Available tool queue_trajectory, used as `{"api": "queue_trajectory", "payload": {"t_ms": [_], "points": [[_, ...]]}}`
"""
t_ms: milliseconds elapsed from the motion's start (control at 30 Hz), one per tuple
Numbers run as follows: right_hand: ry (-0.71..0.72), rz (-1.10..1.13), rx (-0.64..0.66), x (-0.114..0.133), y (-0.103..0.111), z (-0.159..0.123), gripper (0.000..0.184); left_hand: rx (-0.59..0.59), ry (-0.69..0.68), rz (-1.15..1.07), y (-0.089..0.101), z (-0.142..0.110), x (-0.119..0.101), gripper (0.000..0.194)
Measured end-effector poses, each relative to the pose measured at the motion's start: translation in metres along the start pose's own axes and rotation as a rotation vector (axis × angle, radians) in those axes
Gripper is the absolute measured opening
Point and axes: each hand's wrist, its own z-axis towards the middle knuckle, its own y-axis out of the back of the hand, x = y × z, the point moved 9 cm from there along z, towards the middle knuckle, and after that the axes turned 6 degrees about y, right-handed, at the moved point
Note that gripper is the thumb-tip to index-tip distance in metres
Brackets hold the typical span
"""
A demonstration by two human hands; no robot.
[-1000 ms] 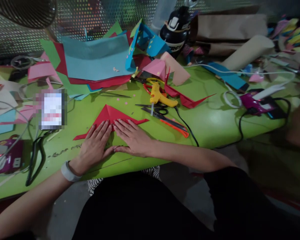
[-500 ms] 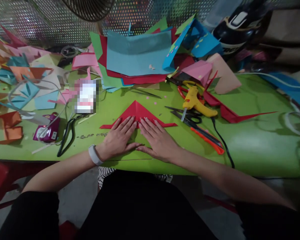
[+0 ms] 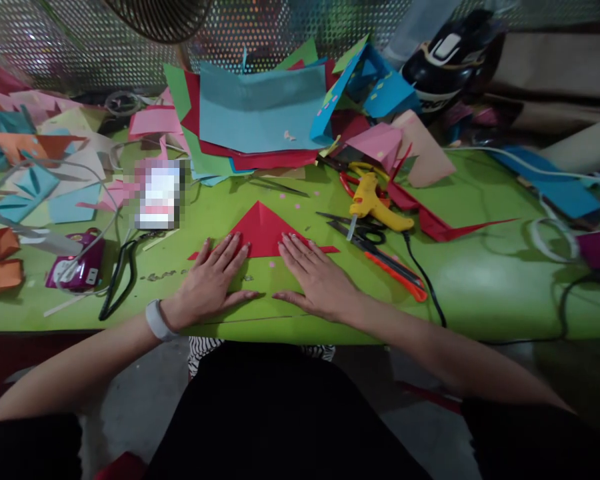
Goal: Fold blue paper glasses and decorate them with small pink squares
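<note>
A folded red paper triangle (image 3: 261, 230) lies flat on the green table, its point facing away from me and a thin strip sticking out at each lower corner. My left hand (image 3: 211, 277) rests open, palm down, with its fingertips on the triangle's left lower part. Open and flat as well, my right hand (image 3: 316, 275) presses its fingertips on the right lower part. Both thumbs point inward on the table below the paper's edge, apart from each other. The hands cover the triangle's two lower corners in part.
To the right lie a yellow glue gun (image 3: 377, 207), black scissors (image 3: 363, 230), an orange cutter knife (image 3: 395, 270) and folded red paper (image 3: 440, 223). Stacked coloured sheets (image 3: 263, 110) stand behind. On the left are a phone (image 3: 157, 197), a purple device (image 3: 77, 263) and folded paper pieces.
My hands have slid apart along the triangle's lower edge, uncovering its middle. The thumbs, close together before, are now separated. The whole view has shifted slightly.
</note>
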Motion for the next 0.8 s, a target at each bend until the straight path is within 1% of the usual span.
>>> {"api": "queue_trajectory", "payload": {"t_ms": [133, 233, 367, 467, 533, 600, 633, 667, 733, 800], "points": [[-0.083, -0.004, -0.006, -0.025, 0.001, -0.022, 0.099, -0.005, 0.018, 0.017, 0.005, -0.015, 0.014, 0.089], [-0.123, -0.022, -0.005, -0.037, 0.001, -0.034, 0.098, -0.021, 0.042, 0.039, 0.007, -0.027, 0.027, 0.091], [-0.145, -0.048, 0.013, -0.042, 0.001, -0.038, 0.096, -0.036, 0.084, 0.078, 0.011, -0.047, 0.044, 0.09], [-0.16, -0.06, 0.042, -0.041, 0.0, -0.037, 0.098, -0.009, 0.106, 0.114, 0.019, -0.052, 0.047, 0.089], [-0.167, -0.065, 0.049, -0.04, 0.001, -0.036, 0.099, -0.012, 0.131, 0.14, 0.029, -0.047, 0.039, 0.089], [-0.168, -0.072, 0.042, -0.039, 0.002, -0.035, 0.099, -0.087, 0.187, 0.165, 0.043, -0.032, 0.026, 0.088], [-0.167, -0.076, 0.038, -0.039, 0.002, -0.035, 0.099, -0.136, 0.19, 0.166, 0.048, -0.023, 0.015, 0.088], [-0.167, -0.08, 0.035, -0.038, 0.003, -0.035, 0.099, -0.141, 0.129, 0.148, 0.047, -0.012, -0.002, 0.089], [-0.169, -0.088, 0.035, -0.037, 0.003, -0.034, 0.1, -0.093, 0.002, 0.101, 0.035, 0.009, -0.032, 0.09], [-0.176, -0.091, 0.038, -0.037, 0.004, -0.033, 0.1, -0.053, -0.025, 0.071, 0.02, 0.025, -0.045, 0.091]]}}
